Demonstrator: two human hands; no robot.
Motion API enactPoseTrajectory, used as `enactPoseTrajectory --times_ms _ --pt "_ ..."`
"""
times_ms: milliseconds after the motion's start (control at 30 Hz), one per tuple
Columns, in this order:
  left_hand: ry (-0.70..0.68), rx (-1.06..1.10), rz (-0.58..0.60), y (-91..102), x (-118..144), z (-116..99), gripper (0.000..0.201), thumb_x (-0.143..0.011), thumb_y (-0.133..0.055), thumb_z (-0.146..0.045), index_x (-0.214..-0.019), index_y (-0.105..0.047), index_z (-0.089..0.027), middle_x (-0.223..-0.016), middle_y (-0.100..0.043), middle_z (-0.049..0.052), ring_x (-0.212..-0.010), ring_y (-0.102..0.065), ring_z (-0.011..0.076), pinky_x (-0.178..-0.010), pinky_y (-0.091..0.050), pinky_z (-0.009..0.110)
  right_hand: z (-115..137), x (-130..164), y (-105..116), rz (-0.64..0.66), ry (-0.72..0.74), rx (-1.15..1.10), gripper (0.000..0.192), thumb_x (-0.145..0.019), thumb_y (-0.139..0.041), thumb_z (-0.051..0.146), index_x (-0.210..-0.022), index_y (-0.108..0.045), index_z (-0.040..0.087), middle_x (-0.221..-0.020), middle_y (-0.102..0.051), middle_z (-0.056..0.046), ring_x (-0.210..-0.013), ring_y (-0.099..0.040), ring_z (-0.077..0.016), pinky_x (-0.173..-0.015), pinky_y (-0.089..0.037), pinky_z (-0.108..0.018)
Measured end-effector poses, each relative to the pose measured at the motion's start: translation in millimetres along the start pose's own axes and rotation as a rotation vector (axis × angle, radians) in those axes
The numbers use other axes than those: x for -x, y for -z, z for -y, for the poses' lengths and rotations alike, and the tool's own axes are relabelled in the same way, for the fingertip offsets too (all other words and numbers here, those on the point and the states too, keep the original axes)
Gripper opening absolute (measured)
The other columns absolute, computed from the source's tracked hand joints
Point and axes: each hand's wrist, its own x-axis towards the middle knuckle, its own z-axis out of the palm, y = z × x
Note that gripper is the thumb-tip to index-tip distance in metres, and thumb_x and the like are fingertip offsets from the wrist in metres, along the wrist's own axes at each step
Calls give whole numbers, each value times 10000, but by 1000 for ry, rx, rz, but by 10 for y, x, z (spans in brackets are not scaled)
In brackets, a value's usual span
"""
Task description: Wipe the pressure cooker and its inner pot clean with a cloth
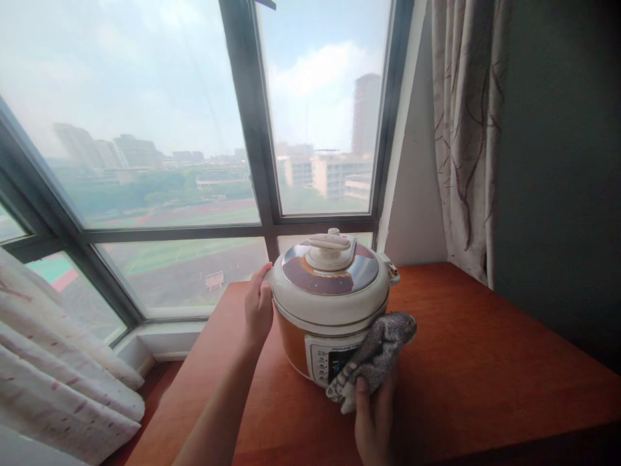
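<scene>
An electric pressure cooker (330, 304), cream and orange-brown with a shiny lid, stands upright on the wooden table. My left hand (259, 304) grips its left side near the lid's rim, where a small handle is mostly covered by the fingers. In my right hand (376, 414) is a bunched grey cloth (376, 362), pinched between thumb and fingers. The cloth lies against the cooker's front and covers the right part of the control panel (323, 362). On top of the lid sits a cream knob (330, 249).
The reddish-brown table (466, 362) reaches to the window wall. Behind it are large windows with dark frames (247, 116). Patterned curtains hang at the right (468, 142) and the lower left (63, 375). The table's left edge drops off beside my left forearm.
</scene>
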Motion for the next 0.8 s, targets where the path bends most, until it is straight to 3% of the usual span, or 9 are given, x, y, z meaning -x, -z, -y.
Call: enactPoseTrajectory --times_ms 100,200,333,400,467,533,600,667,800 --pt "-6 -2 25 18 4 -3 433 -915 -395 -308 -1239 -635 -147 -1276 -669 131 -1258 -566 287 -1101 -409 460 190 27 -80 -121 92 182 854 -928 -569 316 -1629 -89 233 -1698 -36 -112 -1535 -65 -462 -1133 -190 -804" --pt "-12 8 31 24 5 17 439 -917 -386 -305 -1244 -629 -141 -1267 -669 137 -1266 -562 287 -1109 -405 468 189 -112 -34 -76 279 258 873 -888 -603 251 -1622 -132 295 -1700 4 -99 -1525 -84 -488 -1047 -277 -849" --pt "-25 2 27 14 2 48 444 -921 -385 -293 -1265 -615 -133 -1309 -649 145 -1272 -557 281 -1113 -399 466 13 -323 247 10 572 397 785 -830 -677 296 -1546 -369 388 -1668 -229 -75 -1453 -303 -519 -942 -466 -790" --pt "-33 3 20 11 0 61 438 -920 -386 -287 -1261 -618 -137 -1307 -651 143 -1263 -561 277 -1109 -402 465 1 -471 416 188 756 454 689 -829 -685 269 -1470 -486 428 -1492 -541 -39 -1282 -576 -423 -912 -586 -640" --pt "-41 5 22 18 -1 72 434 -924 -384 -291 -1258 -622 -147 -1295 -657 136 -1257 -564 273 -1105 -405 462 93 -653 538 517 913 440 667 -845 -661 175 -1418 -522 487 -1253 -721 65 -1026 -738 -262 -874 -656 -413" --pt "-47 4 39 34 -2 79 436 -930 -387 -308 -1263 -623 -154 -1294 -656 130 -1265 -560 271 -1109 -399 458 268 -831 581 845 967 352 723 -855 -629 93 -1406 -495 541 -1231 -715 153 -970 -756 -165 -886 -637 -247" --pt "-47 4 63 56 -8 74 443 -942 -394 -342 -1279 -617 -159 -1314 -648 128 -1283 -550 272 -1122 -385 459 477 -954 536 1000 958 299 761 -852 -624 65 -1409 -474 563 -1279 -671 182 -1074 -728 -141 -967 -590 -207" --pt "-47 9 90 81 -22 55 449 -952 -408 -391 -1278 -621 -166 -1349 -632 130 -1307 -537 275 -1138 -370 464 684 -1006 422 953 993 326 721 -852 -632 87 -1428 -493 499 -1331 -638 158 -1186 -678 -162 -1031 -558 -235" --pt "-50 49 169 161 -53 28 506 -924 -486 -514 -1234 -654 -151 -1376 -621 158 -1334 -527 310 -1151 -367 476 1058 -1032 108 568 1214 540 494 -917 -560 156 -1407 -583 203 -1451 -583 9 -1364 -536 -209 -1121 -496 -268"
